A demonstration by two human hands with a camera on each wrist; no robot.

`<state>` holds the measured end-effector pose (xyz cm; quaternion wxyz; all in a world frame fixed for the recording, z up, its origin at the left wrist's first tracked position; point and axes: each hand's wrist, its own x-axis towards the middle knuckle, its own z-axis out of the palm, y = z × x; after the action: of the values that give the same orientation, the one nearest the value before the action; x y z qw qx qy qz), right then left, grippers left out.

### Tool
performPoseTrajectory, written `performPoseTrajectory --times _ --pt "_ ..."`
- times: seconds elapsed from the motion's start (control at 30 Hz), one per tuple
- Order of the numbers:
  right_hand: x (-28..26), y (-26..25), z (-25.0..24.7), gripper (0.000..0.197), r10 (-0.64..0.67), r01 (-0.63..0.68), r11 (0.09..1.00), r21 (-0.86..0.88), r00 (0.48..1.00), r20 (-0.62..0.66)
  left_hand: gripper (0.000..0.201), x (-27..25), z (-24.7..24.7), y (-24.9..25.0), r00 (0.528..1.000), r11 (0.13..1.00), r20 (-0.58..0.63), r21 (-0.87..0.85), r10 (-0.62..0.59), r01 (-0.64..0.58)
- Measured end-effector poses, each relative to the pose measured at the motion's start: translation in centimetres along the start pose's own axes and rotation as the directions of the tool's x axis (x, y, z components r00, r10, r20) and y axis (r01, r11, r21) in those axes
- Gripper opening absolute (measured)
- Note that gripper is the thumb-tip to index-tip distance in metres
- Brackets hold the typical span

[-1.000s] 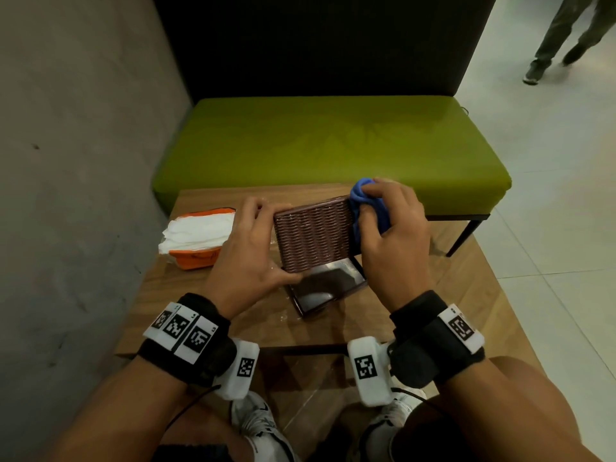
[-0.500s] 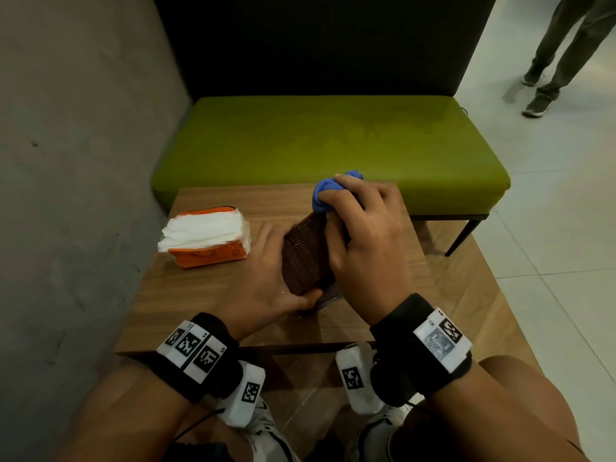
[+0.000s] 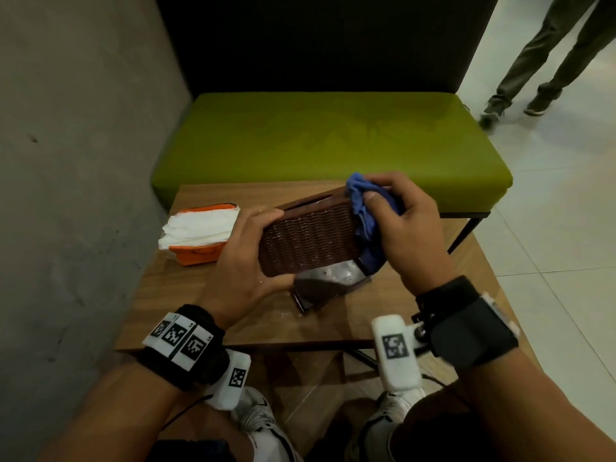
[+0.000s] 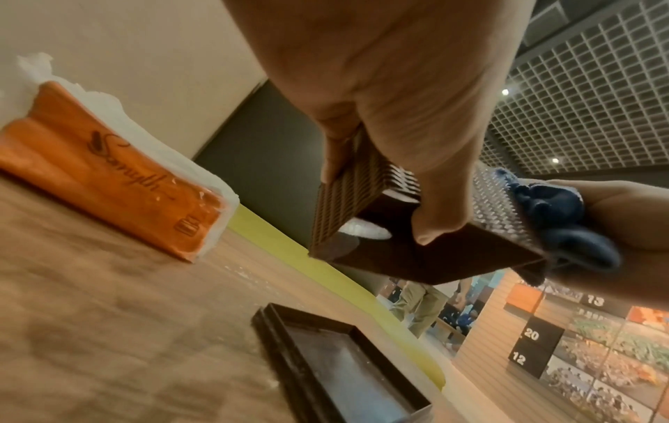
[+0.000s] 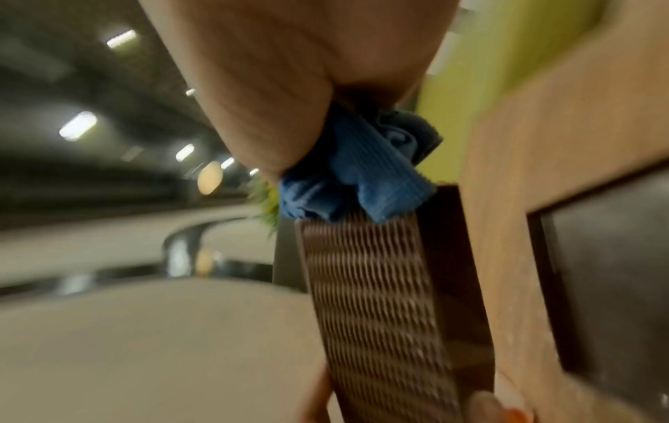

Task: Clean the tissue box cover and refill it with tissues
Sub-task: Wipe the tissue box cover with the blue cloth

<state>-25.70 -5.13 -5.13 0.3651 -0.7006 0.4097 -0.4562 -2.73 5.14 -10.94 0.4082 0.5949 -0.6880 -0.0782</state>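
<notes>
A brown woven tissue box cover (image 3: pixel 308 243) (image 4: pixel 347 197) (image 5: pixel 376 300) is held above the wooden table (image 3: pixel 200 295), its long side facing me. My left hand (image 3: pixel 248 253) (image 4: pixel 391 120) grips its left end, thumb underneath. My right hand (image 3: pixel 403 225) holds a bunched blue cloth (image 3: pixel 361 211) (image 4: pixel 564 217) (image 5: pixel 347 183) against the cover's right end. The cover's dark base tray (image 3: pixel 328 286) (image 4: pixel 344 369) lies on the table below. An orange pack of white tissues (image 3: pixel 200 235) (image 4: pixel 112 189) lies at the left.
A green cushioned bench (image 3: pixel 330 141) stands behind the table against a dark panel. A grey wall (image 3: pixel 73 161) runs along the left. A person's legs (image 3: pixel 546 61) are on the tiled floor at the far right. My knees and shoes are under the table's near edge.
The cover was turned end-on half a second ago and now shows its long side to me again. My right hand and the cloth have moved back to its right end.
</notes>
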Motion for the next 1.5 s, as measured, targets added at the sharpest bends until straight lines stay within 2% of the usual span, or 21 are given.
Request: performPoseTrajectory --times 0.03,0.07,0.17,0.23,0.3,0.33,0.4,0.47,0.53,0.67,0.73,0.77,0.83,0.9,1.03,1.23,1.27,1.37,1.5 --pt "0.2 0.2 -0.3 0.016 0.044 -0.045 0.999 0.031 0.999 0.024 0.089 -0.1 0.0 0.0 1.0 1.0 0.004 -0.007 0.007 -0.007" --pt "0.1 0.1 -0.5 0.016 0.038 -0.037 0.999 -0.012 0.999 0.027 0.089 0.0 0.0 0.0 1.0 1.0 0.011 -0.007 0.013 -0.013" --pt "-1.8 -1.4 -0.4 0.021 -0.173 0.181 0.953 -0.245 0.984 0.052 0.092 0.3 0.1 -0.5 1.0 1.0 0.011 0.022 0.021 -0.021" --pt "-2.9 -2.5 -0.4 0.024 -0.335 0.35 0.892 -0.284 0.937 0.102 0.093 0.3 0.1 -0.6 1.0 1.0 0.005 0.001 0.013 -0.013" --pt "-2.5 -2.3 -1.0 0.024 -0.388 0.41 0.866 -0.287 0.912 0.13 0.094 0.3 0.0 -0.6 1.0 0.999 0.01 -0.026 0.023 -0.023" --pt "-1.7 -1.6 -1.3 0.023 -0.355 0.374 0.888 -0.269 0.927 0.117 0.094 0.2 0.0 -0.6 0.999 0.999 0.008 -0.031 0.033 -0.032" --pt "0.5 0.3 -2.1 0.02 -0.185 0.19 0.963 -0.192 0.982 0.043 0.094 0.0 0.1 -0.3 0.999 0.998 0.003 -0.033 0.052 -0.052" --pt "2.1 1.4 -2.5 0.016 -0.044 0.046 0.99 -0.133 0.999 0.02 0.094 0.0 0.2 -0.1 0.998 0.997 0.007 -0.04 0.063 -0.063" --pt "1.8 1.1 -2.2 0.017 -0.09 0.091 0.979 -0.181 0.996 0.015 0.094 0.3 0.3 -0.2 0.999 0.998 0.018 -0.047 0.047 -0.046" --pt "-2.1 -1.9 -1.7 0.024 -0.328 0.35 0.896 -0.273 0.936 0.125 0.095 0.9 0.3 -0.7 0.999 0.999 0.03 -0.039 0.028 -0.026" --pt "-2.0 -1.5 -2.0 0.024 -0.333 0.355 0.904 -0.239 0.934 0.128 0.094 0.9 0.1 -0.6 0.998 0.998 0.035 -0.032 0.048 -0.047" --pt "-1.3 -0.8 -2.1 0.023 -0.283 0.297 0.932 -0.206 0.955 0.093 0.094 0.8 0.1 -0.5 0.998 0.998 0.034 -0.029 0.059 -0.058" --pt "0.3 0.8 -2.3 0.02 -0.103 0.104 0.988 -0.113 0.994 0.02 0.093 0.5 0.1 -0.2 0.997 0.997 0.027 -0.032 0.077 -0.076" --pt "1.2 1.6 -2.2 0.018 0.026 -0.026 0.999 -0.024 1.0 0.012 0.093 0.5 0.2 0.0 0.997 0.997 0.022 -0.039 0.074 -0.073" --pt "1.1 1.6 -1.8 0.015 0.081 -0.09 0.984 0.156 0.995 0.063 0.092 0.5 0.1 0.1 1.0 0.996 -0.017 -0.088 -0.013 0.011" --pt "-0.1 2.1 -1.4 0.016 0.049 -0.042 0.975 0.22 0.998 -0.03 0.102 1.6 0.0 0.5 0.981 0.966 0.035 -0.173 -0.19 0.194" --pt "-0.4 2.2 -1.4 0.016 0.041 -0.031 0.977 0.211 0.998 -0.041 0.107 1.6 0.1 0.6 0.969 0.941 0.072 -0.23 -0.236 0.247" --pt "-0.9 2.7 -1.0 0.017 0.033 -0.022 0.988 0.155 0.997 -0.069 0.136 1.8 0.2 1.2 0.894 0.799 0.238 -0.402 -0.38 0.446" --pt "-1.8 3.4 -0.6 0.02 -0.01 0.011 0.999 0.03 0.998 -0.057 0.165 2.4 1.4 2.2 0.847 0.785 0.256 -0.32 -0.467 0.53"
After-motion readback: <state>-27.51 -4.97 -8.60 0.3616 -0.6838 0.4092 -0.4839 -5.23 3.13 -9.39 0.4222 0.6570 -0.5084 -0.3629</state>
